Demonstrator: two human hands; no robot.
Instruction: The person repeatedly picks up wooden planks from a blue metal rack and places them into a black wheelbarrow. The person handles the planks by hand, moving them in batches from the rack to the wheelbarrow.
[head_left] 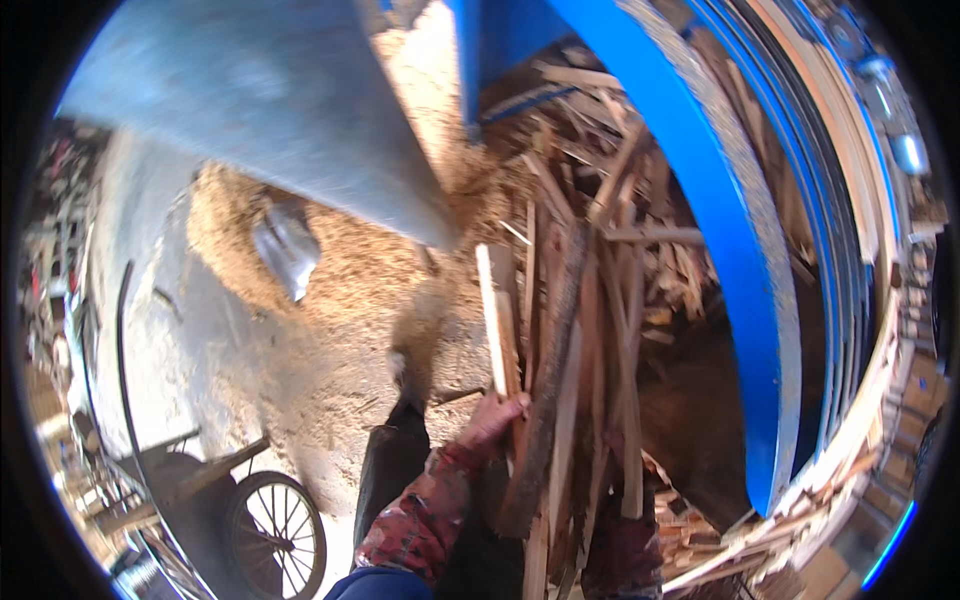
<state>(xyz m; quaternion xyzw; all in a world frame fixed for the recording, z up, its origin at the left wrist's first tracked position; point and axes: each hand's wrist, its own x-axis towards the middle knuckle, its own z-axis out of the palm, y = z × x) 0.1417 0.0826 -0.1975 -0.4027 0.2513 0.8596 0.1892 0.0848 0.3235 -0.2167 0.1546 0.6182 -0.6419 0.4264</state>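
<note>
A bundle of long, rough wood strips [570, 370], some with bark on them, stands in front of my body, leaning upward and away from me. My left hand [497, 415] is closed on the left side of the bundle, with its fingers against a pale strip [492, 310]. Below the bundle on the right shows the dark patterned sleeve [622, 555] of my right arm. The wood hides my right hand, so its fingers cannot be made out. Past the bundle's far end lies a heap of scrap wood [610, 150].
A blue metal frame [735, 260] curves along the right. A large blue-grey panel [290, 110] juts in at upper left. Sawdust [350, 265] covers the floor around a shiny metal piece [287, 248]. A cart wheel [277, 540] stands lower left; stacked wood [800, 540] lies lower right.
</note>
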